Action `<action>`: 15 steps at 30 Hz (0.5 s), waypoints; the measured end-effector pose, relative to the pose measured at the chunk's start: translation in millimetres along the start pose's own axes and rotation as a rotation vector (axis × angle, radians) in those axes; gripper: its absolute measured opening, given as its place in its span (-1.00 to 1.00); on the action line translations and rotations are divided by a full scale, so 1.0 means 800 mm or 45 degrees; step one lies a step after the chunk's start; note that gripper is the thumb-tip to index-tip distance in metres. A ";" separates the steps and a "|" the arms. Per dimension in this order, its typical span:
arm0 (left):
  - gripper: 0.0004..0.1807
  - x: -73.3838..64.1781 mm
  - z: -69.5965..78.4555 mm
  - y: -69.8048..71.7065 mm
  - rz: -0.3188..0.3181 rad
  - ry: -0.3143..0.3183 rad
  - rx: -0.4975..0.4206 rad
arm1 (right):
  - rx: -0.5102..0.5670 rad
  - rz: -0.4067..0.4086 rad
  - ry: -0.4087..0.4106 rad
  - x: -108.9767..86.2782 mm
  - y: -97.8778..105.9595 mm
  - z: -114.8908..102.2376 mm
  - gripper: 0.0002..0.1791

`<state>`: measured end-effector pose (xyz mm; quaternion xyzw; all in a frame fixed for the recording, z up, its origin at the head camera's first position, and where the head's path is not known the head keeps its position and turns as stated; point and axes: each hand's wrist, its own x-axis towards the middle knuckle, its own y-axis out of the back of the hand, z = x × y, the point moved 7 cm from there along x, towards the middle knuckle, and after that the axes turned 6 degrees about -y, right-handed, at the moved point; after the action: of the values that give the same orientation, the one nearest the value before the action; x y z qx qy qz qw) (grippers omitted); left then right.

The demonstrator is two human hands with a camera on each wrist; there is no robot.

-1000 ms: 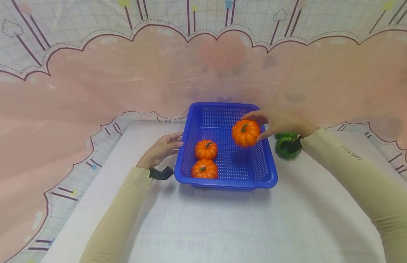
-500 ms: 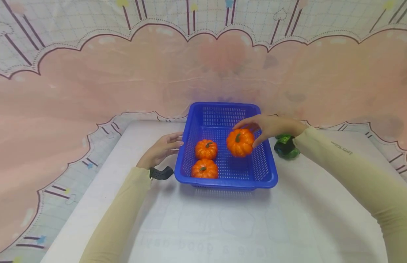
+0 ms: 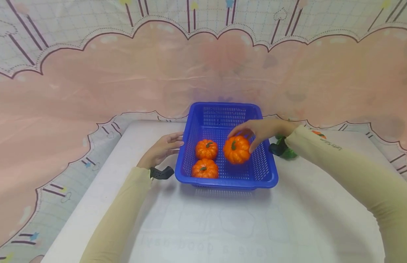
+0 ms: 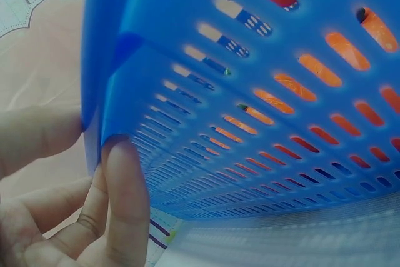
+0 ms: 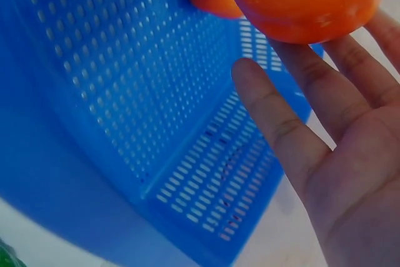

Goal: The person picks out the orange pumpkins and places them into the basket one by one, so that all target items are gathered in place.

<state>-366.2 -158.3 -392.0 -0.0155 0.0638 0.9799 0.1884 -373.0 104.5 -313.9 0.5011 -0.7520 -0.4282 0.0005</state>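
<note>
A blue slotted plastic basket (image 3: 224, 182) stands on the white table. At its left rim, my left hand (image 3: 160, 149) holds the edge; in the left wrist view, fingertips (image 4: 125, 179) meet the rim from outside and below. My right hand (image 3: 261, 129) grips an orange toy pumpkin (image 3: 236, 150) with a green stem, low inside the basket's right half. Whether this pumpkin touches the basket floor, I cannot tell. Two more orange pumpkins lie along the left side, one farther back (image 3: 206, 149) and one at the front (image 3: 205, 169).
A dark green pumpkin-like thing (image 3: 289, 152) sits right of the basket, partly hidden by the right wrist's black band. Beyond the right sleeve (image 3: 335, 157) an orange-and-green piece (image 3: 318, 134) peeks out. A patterned pink cloth (image 3: 141, 73) hangs behind the table.
My right hand has moved left, toward me and down with the pumpkin, deeper into the basket. The left hand, basket and other two pumpkins have stayed in place.
</note>
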 end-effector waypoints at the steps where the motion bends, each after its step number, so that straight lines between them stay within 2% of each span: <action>1: -0.37 0.000 0.000 0.000 0.000 0.001 -0.001 | -0.004 -0.015 0.018 0.002 -0.002 0.000 -0.24; 6: -0.37 -0.001 0.000 -0.001 0.006 -0.002 -0.003 | -0.053 -0.067 0.059 0.010 -0.009 -0.002 -0.25; 15: -0.37 -0.003 0.003 -0.004 0.021 0.014 0.002 | -0.101 -0.127 -0.008 0.023 -0.021 0.004 -0.27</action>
<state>-362.6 -156.0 -390.2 -0.0202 0.0657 0.9812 0.1801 -370.8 90.1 -334.6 0.5363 -0.7085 -0.4586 -0.0035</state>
